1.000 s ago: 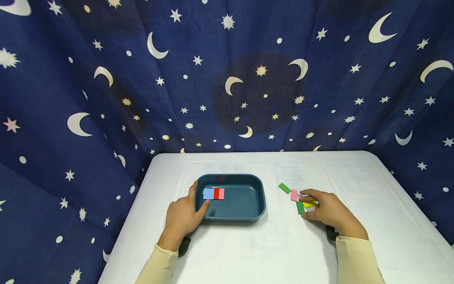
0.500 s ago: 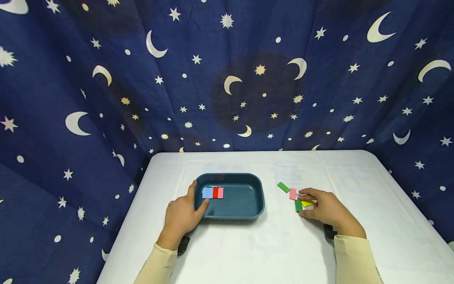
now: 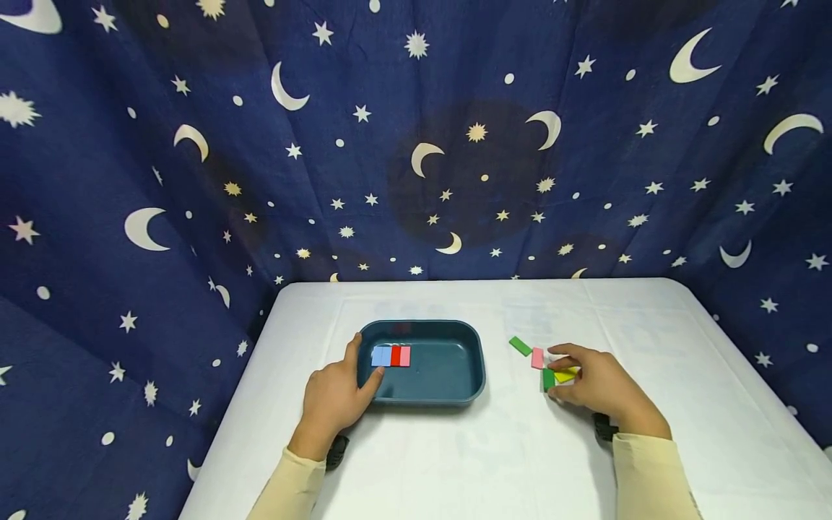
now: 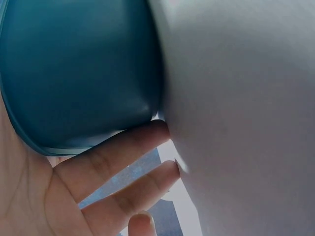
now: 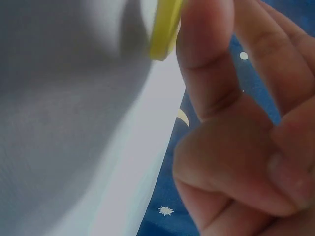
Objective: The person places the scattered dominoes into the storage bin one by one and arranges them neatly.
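Note:
My left hand (image 3: 334,393) holds the left end of a dark teal tray (image 3: 448,374). Its thumb reaches over the near-left rim, and fingers (image 4: 106,164) lie along the outer wall in the left wrist view. Inside the tray, two light blue tiles (image 3: 381,356), a red tile (image 3: 396,355) and a pink tile (image 3: 406,356) form a row. On the right, my right hand (image 3: 594,379) hovers with thumb and fingers parted around a dark green tile (image 3: 549,379) and a yellow tile (image 3: 565,375). The yellow tile shows close beside its fingers in the right wrist view.
Just left of the right fingertips lies another pink tile (image 3: 537,357), with a green tile (image 3: 520,346) beyond it. A white cloth (image 3: 481,462) covers the table. Behind and at both sides hangs a dark blue curtain (image 3: 364,159) with moons and stars.
The head view shifts slightly. Both hands stay almost in place, with the right fingertips a touch further left; tray and tiles keep their arrangement.

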`<move>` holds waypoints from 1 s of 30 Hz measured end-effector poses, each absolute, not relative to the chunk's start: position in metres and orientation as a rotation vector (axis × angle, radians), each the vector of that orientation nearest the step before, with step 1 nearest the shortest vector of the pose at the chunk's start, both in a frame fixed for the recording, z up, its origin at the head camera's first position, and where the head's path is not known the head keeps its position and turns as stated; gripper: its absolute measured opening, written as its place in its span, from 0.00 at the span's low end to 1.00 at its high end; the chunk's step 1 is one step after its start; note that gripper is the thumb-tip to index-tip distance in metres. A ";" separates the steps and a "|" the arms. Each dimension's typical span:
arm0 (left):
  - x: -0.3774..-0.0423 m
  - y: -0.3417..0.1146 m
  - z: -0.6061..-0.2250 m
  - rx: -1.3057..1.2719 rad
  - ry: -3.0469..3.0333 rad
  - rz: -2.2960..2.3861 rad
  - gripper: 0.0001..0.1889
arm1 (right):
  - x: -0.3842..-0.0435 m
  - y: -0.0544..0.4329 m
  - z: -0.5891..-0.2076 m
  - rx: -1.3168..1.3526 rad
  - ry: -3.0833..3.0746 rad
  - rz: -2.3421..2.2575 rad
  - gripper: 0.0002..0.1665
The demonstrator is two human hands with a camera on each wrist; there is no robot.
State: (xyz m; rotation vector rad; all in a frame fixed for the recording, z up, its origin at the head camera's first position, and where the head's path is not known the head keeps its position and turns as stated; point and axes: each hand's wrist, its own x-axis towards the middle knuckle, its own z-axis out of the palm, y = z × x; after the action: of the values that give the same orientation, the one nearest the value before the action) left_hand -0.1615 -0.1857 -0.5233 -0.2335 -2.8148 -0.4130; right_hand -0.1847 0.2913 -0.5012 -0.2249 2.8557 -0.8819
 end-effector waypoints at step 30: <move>-0.165 -0.189 -0.526 -0.239 -2.817 -0.408 0.47 | -0.214 0.235 -0.479 -0.585 3.056 -0.923 0.33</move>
State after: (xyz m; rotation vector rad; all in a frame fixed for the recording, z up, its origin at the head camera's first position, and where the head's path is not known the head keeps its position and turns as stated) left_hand -0.1647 -0.1894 -0.5263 -0.2388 -2.8173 -0.4080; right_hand -0.2144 0.2354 -0.4788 -0.5853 3.0555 -0.9232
